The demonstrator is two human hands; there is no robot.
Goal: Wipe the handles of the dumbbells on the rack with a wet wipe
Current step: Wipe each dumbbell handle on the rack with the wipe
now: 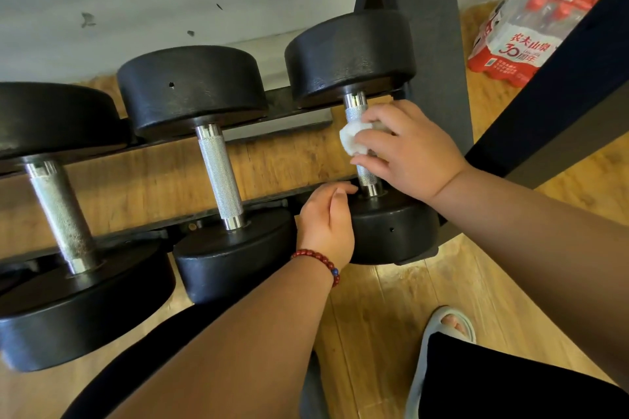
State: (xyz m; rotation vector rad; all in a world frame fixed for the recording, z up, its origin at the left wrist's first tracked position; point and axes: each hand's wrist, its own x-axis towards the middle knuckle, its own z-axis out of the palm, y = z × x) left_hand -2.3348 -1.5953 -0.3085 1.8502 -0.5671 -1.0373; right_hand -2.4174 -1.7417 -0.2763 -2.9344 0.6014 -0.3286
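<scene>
Three black dumbbells lie across the rails of a dark rack (299, 117). My right hand (408, 150) presses a crumpled white wet wipe (352, 139) around the knurled steel handle (355, 109) of the right dumbbell (350, 54). My left hand (326, 221), with a red bead bracelet on its wrist, rests on that dumbbell's near head (391, 231), fingers curled over its inner edge. The middle dumbbell's handle (219, 173) and the left dumbbell's spotted handle (61, 214) are bare.
The rack's dark upright (432, 44) rises just behind my right hand, and a slanted dark beam (561, 85) crosses at the right. A shrink-wrapped pack of red-capped water bottles (531, 20) sits on the wooden floor. My sandalled foot (449, 323) is below.
</scene>
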